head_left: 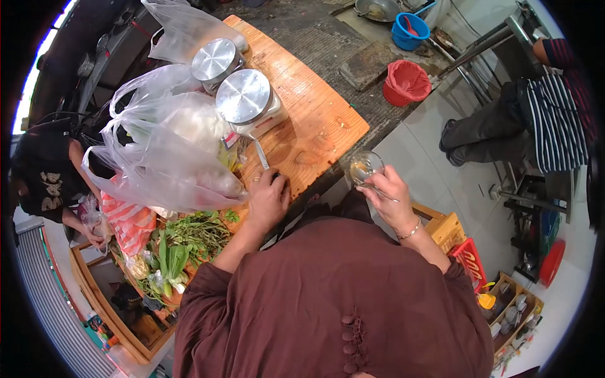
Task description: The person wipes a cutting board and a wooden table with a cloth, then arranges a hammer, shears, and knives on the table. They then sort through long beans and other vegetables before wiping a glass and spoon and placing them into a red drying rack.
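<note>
My left hand point(270, 196) is closed at the near edge of the wooden table, around the dark handle of a knife point(260, 154). The knife's blade points away from me, beside a large jar with a silver lid point(244, 96). Off the table's right edge, my right hand point(392, 192) grips a small clear glass bowl point(365, 165) with a little yellowish stuff inside. A thin metal spoon point(384, 194) also shows at those fingers; its far end seems to lie in the bowl. A second silver-lidded jar point(216, 60) stands behind the first.
Plastic bags point(170, 138) and leafy greens point(189, 242) cover the left of the wooden table point(315, 120). A red lined bin point(406, 85) and a blue bucket point(411, 33) are beyond. One person point(47, 170) handles a bag at left; another point(535, 126) stands at right.
</note>
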A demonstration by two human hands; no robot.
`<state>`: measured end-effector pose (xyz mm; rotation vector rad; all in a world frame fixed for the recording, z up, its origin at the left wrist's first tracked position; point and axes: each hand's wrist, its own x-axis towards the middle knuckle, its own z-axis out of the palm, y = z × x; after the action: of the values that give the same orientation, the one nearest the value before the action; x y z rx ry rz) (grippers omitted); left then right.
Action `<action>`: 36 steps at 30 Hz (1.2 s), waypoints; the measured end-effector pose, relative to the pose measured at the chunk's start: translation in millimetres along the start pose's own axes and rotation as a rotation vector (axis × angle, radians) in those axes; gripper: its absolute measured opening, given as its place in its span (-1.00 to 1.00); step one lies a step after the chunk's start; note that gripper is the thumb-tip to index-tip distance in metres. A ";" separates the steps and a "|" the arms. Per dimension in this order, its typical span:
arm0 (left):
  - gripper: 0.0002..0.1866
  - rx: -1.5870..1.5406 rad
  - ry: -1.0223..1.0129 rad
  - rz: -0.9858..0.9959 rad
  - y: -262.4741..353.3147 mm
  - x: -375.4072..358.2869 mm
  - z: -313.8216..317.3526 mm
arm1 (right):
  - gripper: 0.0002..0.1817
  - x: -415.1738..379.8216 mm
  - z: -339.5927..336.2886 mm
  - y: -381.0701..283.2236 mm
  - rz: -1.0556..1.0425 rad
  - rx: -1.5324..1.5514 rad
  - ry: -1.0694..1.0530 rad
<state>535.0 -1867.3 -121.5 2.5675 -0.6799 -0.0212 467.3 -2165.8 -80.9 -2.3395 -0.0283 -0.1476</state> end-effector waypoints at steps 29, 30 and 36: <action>-0.65 -0.146 0.156 0.039 19.5 4.4 -42.2 | -0.77 -38.8 10.1 -13.7 0.159 0.015 0.128; -0.69 -0.162 0.212 0.069 29.4 19.2 -61.4 | -0.77 -40.0 8.9 -12.3 0.157 0.039 0.139; -0.79 -0.003 0.568 -0.113 45.8 104.1 -128.9 | -0.76 -35.1 -2.5 -17.9 0.182 -0.006 0.127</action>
<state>622.3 -1893.5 24.3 2.4273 -0.3147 0.6407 431.0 -2154.3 -70.5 -2.3206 0.2471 -0.2052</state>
